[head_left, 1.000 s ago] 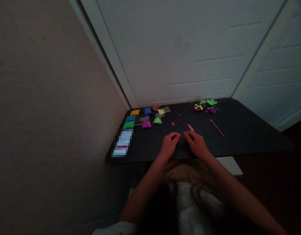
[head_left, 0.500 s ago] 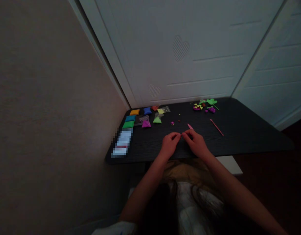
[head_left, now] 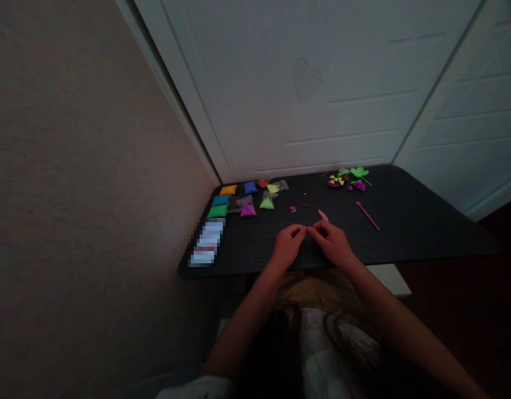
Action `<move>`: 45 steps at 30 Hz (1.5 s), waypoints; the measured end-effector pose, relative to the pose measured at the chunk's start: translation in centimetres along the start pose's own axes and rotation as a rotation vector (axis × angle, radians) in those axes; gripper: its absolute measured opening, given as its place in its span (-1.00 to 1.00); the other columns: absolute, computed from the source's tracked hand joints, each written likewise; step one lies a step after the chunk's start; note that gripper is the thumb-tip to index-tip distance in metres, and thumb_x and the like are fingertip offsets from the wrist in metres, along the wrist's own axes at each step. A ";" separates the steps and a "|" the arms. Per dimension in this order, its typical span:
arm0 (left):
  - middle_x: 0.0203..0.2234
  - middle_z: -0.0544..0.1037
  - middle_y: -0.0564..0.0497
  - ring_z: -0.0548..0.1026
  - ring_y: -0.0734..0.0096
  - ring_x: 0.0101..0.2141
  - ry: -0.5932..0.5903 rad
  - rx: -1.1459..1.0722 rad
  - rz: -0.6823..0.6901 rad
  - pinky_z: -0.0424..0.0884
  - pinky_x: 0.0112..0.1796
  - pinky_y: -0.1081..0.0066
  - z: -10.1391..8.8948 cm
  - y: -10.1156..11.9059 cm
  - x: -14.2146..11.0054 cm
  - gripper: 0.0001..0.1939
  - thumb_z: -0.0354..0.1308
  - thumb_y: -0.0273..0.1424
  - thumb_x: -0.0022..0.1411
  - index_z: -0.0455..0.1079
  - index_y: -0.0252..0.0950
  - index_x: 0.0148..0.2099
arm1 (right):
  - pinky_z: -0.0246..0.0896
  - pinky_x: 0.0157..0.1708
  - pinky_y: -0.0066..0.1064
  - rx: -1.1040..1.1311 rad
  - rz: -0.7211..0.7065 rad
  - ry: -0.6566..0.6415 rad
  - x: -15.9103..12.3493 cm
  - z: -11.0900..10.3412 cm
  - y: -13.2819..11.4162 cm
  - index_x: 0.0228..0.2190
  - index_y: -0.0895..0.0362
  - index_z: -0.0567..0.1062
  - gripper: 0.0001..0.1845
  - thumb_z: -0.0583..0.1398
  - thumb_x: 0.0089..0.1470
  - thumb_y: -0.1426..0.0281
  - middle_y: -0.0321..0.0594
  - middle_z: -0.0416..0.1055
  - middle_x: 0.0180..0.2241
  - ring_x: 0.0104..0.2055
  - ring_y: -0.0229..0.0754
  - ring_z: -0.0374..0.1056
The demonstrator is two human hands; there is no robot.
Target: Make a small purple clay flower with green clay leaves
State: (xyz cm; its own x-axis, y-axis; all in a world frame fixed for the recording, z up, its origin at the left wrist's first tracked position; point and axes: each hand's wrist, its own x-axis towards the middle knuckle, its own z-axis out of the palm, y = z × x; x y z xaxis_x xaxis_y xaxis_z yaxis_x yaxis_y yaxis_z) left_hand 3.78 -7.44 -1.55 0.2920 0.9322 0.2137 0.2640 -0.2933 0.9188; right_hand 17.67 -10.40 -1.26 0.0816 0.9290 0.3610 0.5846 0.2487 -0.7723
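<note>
Above the dark table (head_left: 255,252), my left hand (head_left: 290,241) and my right hand (head_left: 330,241) meet at the fingertips. Both are pinched closed, and whatever is between the fingers is too small and dark to name. A pink modelling blade (head_left: 323,215) lies just beyond my right fingers, partly covered by them. Farther off rests a small purple clay piece with a touch of yellow (head_left: 293,209). A tiny red bit (head_left: 304,205) and a yellow speck (head_left: 304,194) lie close to it.
Bags of coloured clay, among them magenta (head_left: 248,210) and green (head_left: 217,211), fill the left back. A phone with a blurred screen (head_left: 207,243) lies in front. Clay shapes, including a green clover (head_left: 359,173) and purple balls (head_left: 359,187), sit at right back, with a pink stick tool (head_left: 367,215) nearer.
Almost nothing differs. My fingertips have shifted very slightly against each other; both hands stay in the same place and the things on the table have not moved.
</note>
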 end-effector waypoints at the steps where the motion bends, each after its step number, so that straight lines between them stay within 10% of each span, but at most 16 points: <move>1: -0.40 0.52 0.00 0.43 0.40 -0.33 -0.002 -0.002 0.001 0.30 -0.26 0.45 0.0 0.0 0.0 -0.73 -0.02 -0.26 0.13 0.43 -0.31 -0.33 | 0.08 -0.45 -0.42 0.003 0.000 -0.001 0.0 0.0 0.0 -0.49 0.10 0.37 -0.71 0.06 0.00 0.13 -0.29 0.35 -0.53 -0.48 -0.20 0.28; 31: -0.40 0.51 0.01 0.43 0.40 -0.33 -0.008 -0.011 -0.004 0.30 -0.25 0.44 0.1 -0.1 0.0 -0.74 -0.01 -0.26 0.12 0.43 -0.30 -0.32 | 0.18 -0.18 -0.30 0.025 -0.039 0.006 0.2 0.2 0.7 -0.26 0.10 0.44 -0.73 0.01 0.05 0.32 -0.19 0.45 -0.25 -0.20 -0.16 0.34; 45: -0.40 0.51 0.01 0.42 0.41 -0.34 -0.006 0.000 0.003 0.29 -0.26 0.45 0.0 0.0 0.0 -0.73 -0.02 -0.26 0.14 0.43 -0.30 -0.32 | 0.15 -0.40 -0.39 0.041 0.022 0.062 0.1 0.1 0.4 -0.47 0.11 0.34 -0.75 0.12 -0.06 0.17 -0.28 0.33 -0.50 -0.45 -0.21 0.27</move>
State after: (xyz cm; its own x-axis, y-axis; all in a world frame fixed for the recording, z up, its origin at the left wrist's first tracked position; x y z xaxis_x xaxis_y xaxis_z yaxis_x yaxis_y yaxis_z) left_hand 3.82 -7.43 -1.60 0.2980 0.9300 0.2149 0.2630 -0.2964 0.9181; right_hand 17.85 -10.21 -1.64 0.1446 0.9159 0.3744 0.5490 0.2405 -0.8005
